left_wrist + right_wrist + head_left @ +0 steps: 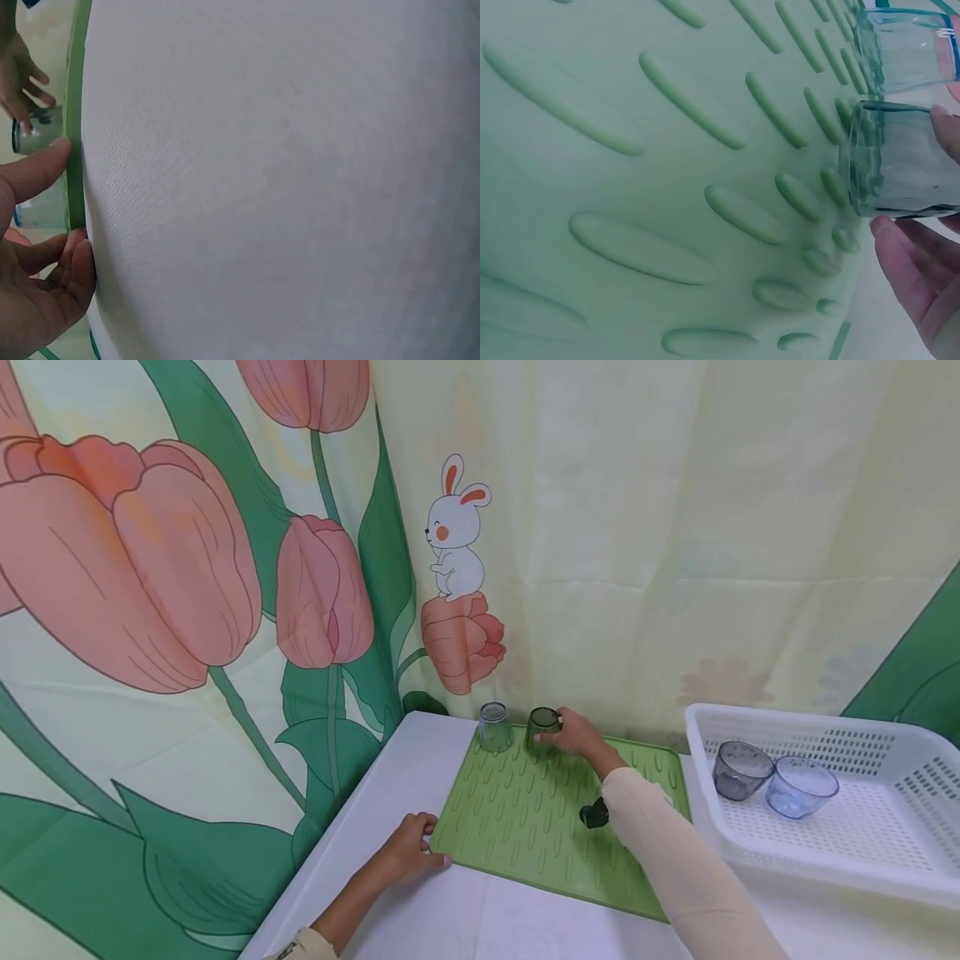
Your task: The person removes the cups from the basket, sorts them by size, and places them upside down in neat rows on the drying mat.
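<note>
My right hand (573, 732) holds a dark-tinted drinking glass (542, 737) around its sides. This glass stands on the back edge of a green ridged mat (517, 810), its wide end down. In the right wrist view, the thumb and fingers are on opposite sides of the glass (900, 161). Just left of it a clear bluish glass (495, 728) stands the same way, apart from it. My left hand (408, 852) pinches the mat's front left corner, thumb at the front edge and fingers at the side, as the left wrist view also shows.
At the right stands a white perforated plastic basket (825, 718). Inside, on its left side, sit a dark grey glass bowl (741, 772) and a light blue glass bowl (801, 787). A white cloth (480, 918) covers the table. A printed curtain (600, 527) hangs behind the mat.
</note>
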### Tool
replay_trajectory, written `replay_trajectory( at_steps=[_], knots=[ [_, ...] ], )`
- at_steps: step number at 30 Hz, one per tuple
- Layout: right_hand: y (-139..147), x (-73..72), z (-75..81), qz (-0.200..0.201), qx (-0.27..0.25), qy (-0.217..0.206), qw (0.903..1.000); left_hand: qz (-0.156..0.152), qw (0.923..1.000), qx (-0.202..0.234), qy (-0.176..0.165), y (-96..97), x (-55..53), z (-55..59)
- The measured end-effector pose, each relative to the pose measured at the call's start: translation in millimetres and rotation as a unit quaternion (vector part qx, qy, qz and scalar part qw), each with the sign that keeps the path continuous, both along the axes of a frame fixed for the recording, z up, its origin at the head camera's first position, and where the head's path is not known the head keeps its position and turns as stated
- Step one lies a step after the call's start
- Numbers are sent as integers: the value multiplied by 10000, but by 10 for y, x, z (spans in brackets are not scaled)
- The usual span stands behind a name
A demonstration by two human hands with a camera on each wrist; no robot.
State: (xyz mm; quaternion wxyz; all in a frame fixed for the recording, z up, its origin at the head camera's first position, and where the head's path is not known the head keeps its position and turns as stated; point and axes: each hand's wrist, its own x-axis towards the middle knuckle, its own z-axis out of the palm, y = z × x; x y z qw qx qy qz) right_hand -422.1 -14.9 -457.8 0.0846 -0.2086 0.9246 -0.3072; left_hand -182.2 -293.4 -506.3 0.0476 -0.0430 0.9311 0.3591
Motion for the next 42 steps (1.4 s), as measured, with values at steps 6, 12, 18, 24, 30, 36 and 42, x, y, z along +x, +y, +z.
replay_trajectory(
  at_steps=[6, 12, 18, 24, 30, 36, 42],
  knots=[
    [28, 17, 15, 17, -66, -5, 10000, 13, 10000, -12, -15, 12, -20, 18],
    [85, 29, 44, 3, -233, -233, 9995, -1, 10000, -3, -5, 21, -16, 46],
    [147, 48, 94, 46, -210, -248, 9995, -33, 10000, 27, 54, 16, -5, 47],
    [205, 86, 128, 46, -187, -254, 9995, 4, 10000, -19, -22, 4, -9, 15],
    [307, 130, 223, 2, -229, -61, 9997, 8, 10000, 13, 12, 25, -4, 39],
    [379, 202, 324, -39, -172, 125, 9998, 102, 9999, 21, 116, 45, 0, 69],
    [446, 343, 443, 3, -250, 249, 9994, 198, 9996, 1, 189, 38, 3, 100]
  ],
)
